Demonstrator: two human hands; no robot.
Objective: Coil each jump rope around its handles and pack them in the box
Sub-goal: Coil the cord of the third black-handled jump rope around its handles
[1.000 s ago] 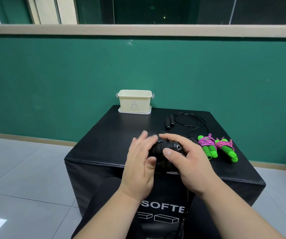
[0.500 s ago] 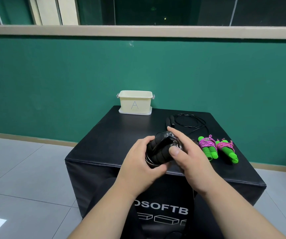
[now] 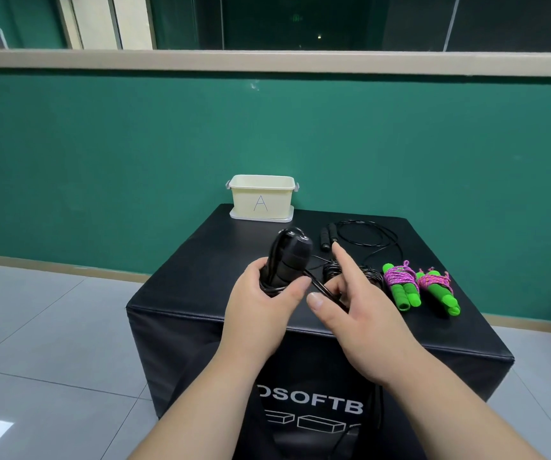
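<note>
We grip the black jump rope (image 3: 292,260) by its paired handles in our left hand (image 3: 261,307), above the near part of the black surface (image 3: 201,277). Our right hand (image 3: 360,313) pinches its cord (image 3: 315,286) just beside, index finger straight. The cream box (image 3: 261,200) marked A stands at the far edge. Two green-handled ropes (image 3: 400,287) lie coiled to the right.

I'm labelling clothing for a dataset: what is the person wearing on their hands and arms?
Nothing that shows. Both the left hand and the right hand are bare, without gloves, rings or a watch, and both forearms are uncovered to the frame's lower edge, with no sleeve in view.
</note>
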